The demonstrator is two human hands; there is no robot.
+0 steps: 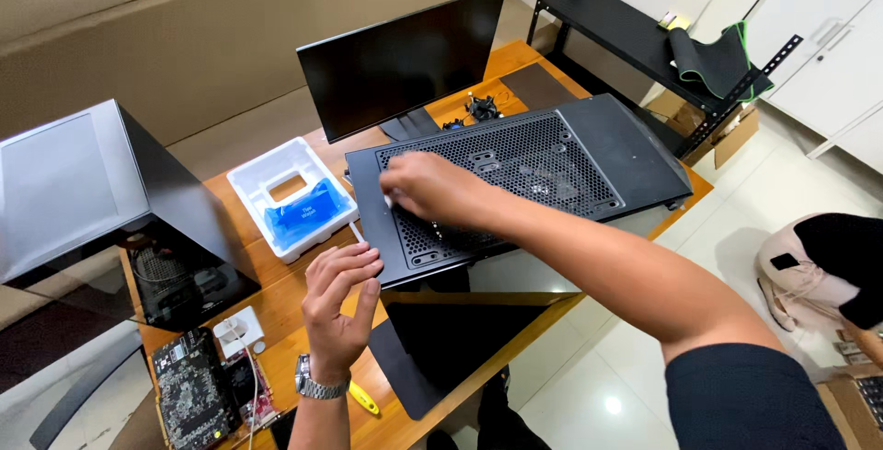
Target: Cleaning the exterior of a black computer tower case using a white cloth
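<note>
Head view:
Right hand (432,188): lies on the case (552,169), fingers (397,194) pinched on a small white bit I cannot make out, pressed to the mesh (515,169).
Left hand (338,298): curled at the case's near left edge, fingertips (361,255) closed on a thin white strip (355,231) that runs up toward the right fingers.
Case: black, on its side across the desk (276,307), mesh face up under the right fingers.
Doing it well: in my judgement, keep the strip taut and the case steady.
Around: white tray (276,174) with blue pack (303,213) left of the fingers; monitor (400,63) beyond them; second case (101,201) far left; circuit board (189,390) and yellow tool (363,398) near the wrist.
In the way: nothing lies between the hands; the tray sits close to the left fingertips.
</note>
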